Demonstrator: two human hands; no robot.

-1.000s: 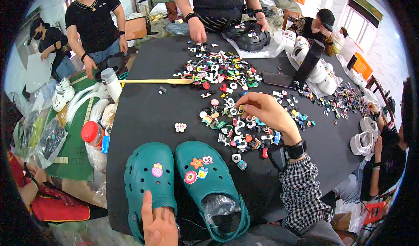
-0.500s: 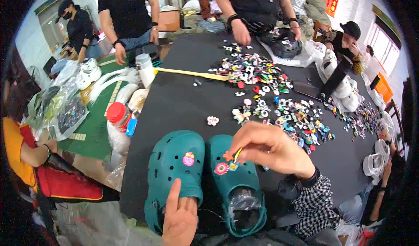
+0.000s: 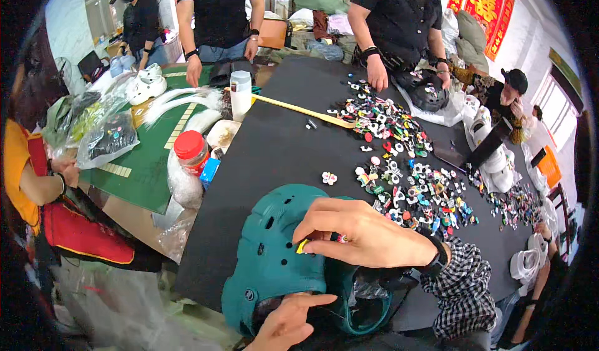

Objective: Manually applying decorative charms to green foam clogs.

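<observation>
A teal clog [image 3: 265, 235] is in front of me, tilted over to the right. My left hand [image 3: 290, 322] has fingers inside its heel opening, with one finger stretched out to the right. My right hand [image 3: 368, 234] pinches a small yellow charm [image 3: 302, 246] against the holes on top of this clog. The second teal clog [image 3: 340, 282] is beside it, mostly hidden by my right hand and the first clog; clear plastic shows inside it. A white flower-shaped charm [image 3: 329, 177] rests on the black table beyond the first clog.
Piles of colourful charms [image 3: 430, 195] cover the right of the black table [image 3: 268, 154]. Beyond them are a yellow stick [image 3: 299, 112], a black clog [image 3: 429, 92] and white clogs [image 3: 496, 164]. At left are a red-lidded jar [image 3: 191, 151] and green mat [image 3: 140, 192]. Several people work around.
My right hand has moved from the right clog to the left one with the yellow charm. The left clog has tilted, and my left hand has shifted right with it. The view has turned.
</observation>
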